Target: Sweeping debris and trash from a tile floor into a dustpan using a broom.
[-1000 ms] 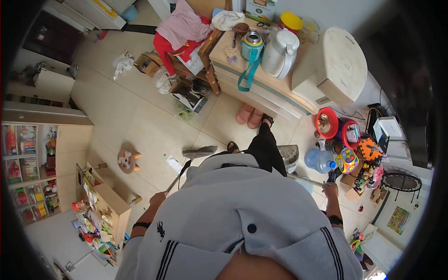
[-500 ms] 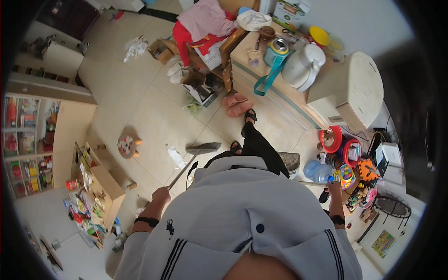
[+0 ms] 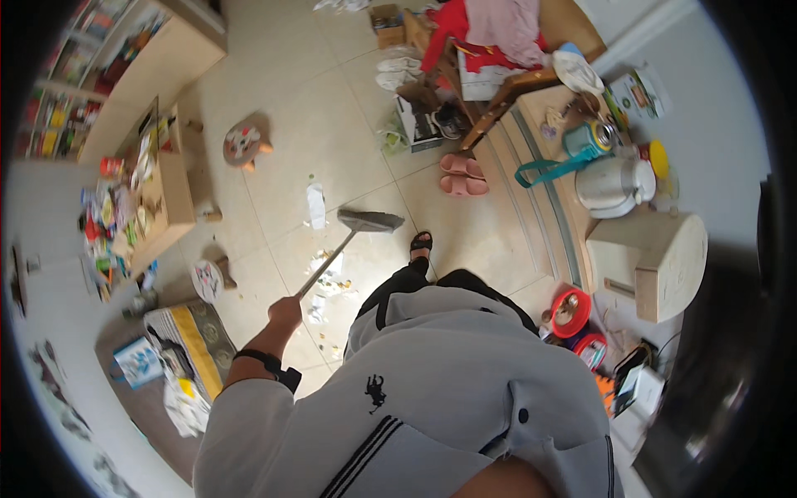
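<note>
The person's left hand (image 3: 285, 311) is closed around a slim grey broom handle (image 3: 325, 266); the right hand is out of view, so its grip I cannot tell. Scattered white and yellowish litter (image 3: 334, 284) lies on the near side of the wide grey broom head (image 3: 370, 221), which appears to rest on the pale tiled floor (image 3: 299, 100). To its right is a black open-toed sandal (image 3: 422, 241), worn; to its left, a strip of white paper (image 3: 315, 206) (apart from the bristles). Beyond it sit pink slippers (image 3: 463, 175) and, farther left, a round animal-faced stool (image 3: 243, 144). Sweeping seems to be in hand; the next stroke probably calls for setting the bristles behind loose bits, clear of the foot.
</note>
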A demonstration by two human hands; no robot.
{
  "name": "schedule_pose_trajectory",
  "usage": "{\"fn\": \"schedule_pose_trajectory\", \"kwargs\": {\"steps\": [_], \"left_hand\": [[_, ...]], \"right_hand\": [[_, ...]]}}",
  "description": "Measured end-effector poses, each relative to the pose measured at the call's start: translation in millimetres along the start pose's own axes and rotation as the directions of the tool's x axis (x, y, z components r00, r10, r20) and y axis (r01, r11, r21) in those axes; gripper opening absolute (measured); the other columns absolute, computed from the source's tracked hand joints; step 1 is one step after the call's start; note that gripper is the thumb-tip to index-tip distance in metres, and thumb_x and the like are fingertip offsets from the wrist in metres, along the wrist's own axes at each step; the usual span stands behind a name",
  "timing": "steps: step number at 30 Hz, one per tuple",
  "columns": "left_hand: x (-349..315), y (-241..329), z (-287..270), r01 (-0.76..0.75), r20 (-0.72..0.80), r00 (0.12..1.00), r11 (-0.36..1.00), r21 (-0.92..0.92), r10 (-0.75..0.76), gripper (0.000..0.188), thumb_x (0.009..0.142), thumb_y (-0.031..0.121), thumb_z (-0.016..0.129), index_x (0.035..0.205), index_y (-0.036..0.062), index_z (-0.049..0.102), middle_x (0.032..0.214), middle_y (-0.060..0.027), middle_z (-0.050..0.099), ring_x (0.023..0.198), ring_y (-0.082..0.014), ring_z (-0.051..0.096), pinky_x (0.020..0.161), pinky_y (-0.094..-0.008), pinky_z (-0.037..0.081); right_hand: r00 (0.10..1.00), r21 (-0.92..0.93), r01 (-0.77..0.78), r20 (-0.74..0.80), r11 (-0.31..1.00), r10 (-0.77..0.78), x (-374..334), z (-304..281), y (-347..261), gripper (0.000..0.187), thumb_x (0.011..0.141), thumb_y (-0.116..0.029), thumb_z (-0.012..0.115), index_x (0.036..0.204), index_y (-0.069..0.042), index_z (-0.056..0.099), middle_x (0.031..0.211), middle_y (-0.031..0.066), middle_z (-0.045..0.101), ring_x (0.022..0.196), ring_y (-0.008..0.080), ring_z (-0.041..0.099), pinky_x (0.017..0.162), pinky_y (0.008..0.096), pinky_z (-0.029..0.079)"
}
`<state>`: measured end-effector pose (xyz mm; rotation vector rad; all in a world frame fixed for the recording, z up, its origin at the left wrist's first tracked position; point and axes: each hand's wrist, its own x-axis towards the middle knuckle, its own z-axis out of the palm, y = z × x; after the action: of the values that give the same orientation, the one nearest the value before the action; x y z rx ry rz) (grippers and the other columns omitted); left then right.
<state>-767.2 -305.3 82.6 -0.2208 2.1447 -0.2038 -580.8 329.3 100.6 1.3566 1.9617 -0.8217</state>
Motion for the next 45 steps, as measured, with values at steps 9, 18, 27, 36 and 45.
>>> {"fn": "schedule_pose_trajectory", "kwargs": {"steps": [9,18,27,36,45], "left_hand": [[-69.7,13.4,97.5,0.128,-0.056,0.99,0.989,-0.08,-0.132,0.035,0.081,0.013,0.034,0.115,0.0211,0.038,0.089,-0.01,0.053,0.081,-0.0229,0.055,0.063,-0.0334,0.046],[-133.6,-0.3,184.9,0.214,0.053,0.977,0.938,-0.274,-0.207,0.042,0.074,0.012,0.044,0.114,0.0268,0.038,0.088,-0.006,0.057,0.083,-0.0204,0.055,0.064,-0.0329,0.046],[-191.4,-18.3,236.5,0.278,0.044,0.951,0.789,-0.548,-0.305,0.047,0.072,0.009,0.044,0.115,0.0271,0.037,0.094,-0.0091,0.055,0.088,-0.0236,0.053,0.072,-0.0338,0.044],[-262.8,-34.9,354.1,0.454,0.274,0.869,0.448,-0.77,-0.411,0.033,0.072,0.022,0.049,0.104,0.012,0.045,0.098,-0.0115,0.053,0.091,-0.0262,0.051,0.075,-0.0355,0.042],[-360.6,21.5,517.0,0.506,0.512,0.7,-0.16,-0.847,-0.497,0.032,0.07,0.018,0.054,0.099,0.0059,0.049,0.093,-0.0148,0.054,0.083,-0.0268,0.054,0.068,-0.0353,0.044]], "right_hand": [[0.964,-0.018,0.195,0.185,0.981,-0.188,19.9,-8.3,23.3,0.02,0.069,-0.016,0.05,0.076,0.002,0.054,0.057,0.0061,0.052,0.05,0.0121,0.053,0.042,0.0248,0.042],[0.901,0.144,0.277,0.305,0.95,-0.309,46.2,2.8,97.3,0.017,0.07,-0.017,0.049,0.074,-0.001,0.053,0.057,0.0052,0.05,0.051,0.0113,0.05,0.041,0.0251,0.041],[0.921,0.1,0.284,0.249,0.954,-0.3,-24.4,-19.0,-19.2,0.011,0.068,-0.011,0.049,0.068,-0.001,0.051,0.053,0.0064,0.046,0.038,0.014,0.043,0.035,0.0246,0.038],[0.756,-0.177,0.606,0.431,0.775,-0.493,-81.3,80.3,-152.6,0.006,0.066,-0.007,0.049,0.068,-0.001,0.048,0.051,0.0061,0.045,0.037,0.0119,0.041,0.032,0.0235,0.034],[0.594,-0.168,0.785,0.477,0.596,-0.648,-110.8,227.9,-225.5,0.009,0.068,-0.011,0.048,0.071,-0.002,0.048,0.054,0.0068,0.044,0.039,0.0116,0.039,0.032,0.0224,0.032]]}}
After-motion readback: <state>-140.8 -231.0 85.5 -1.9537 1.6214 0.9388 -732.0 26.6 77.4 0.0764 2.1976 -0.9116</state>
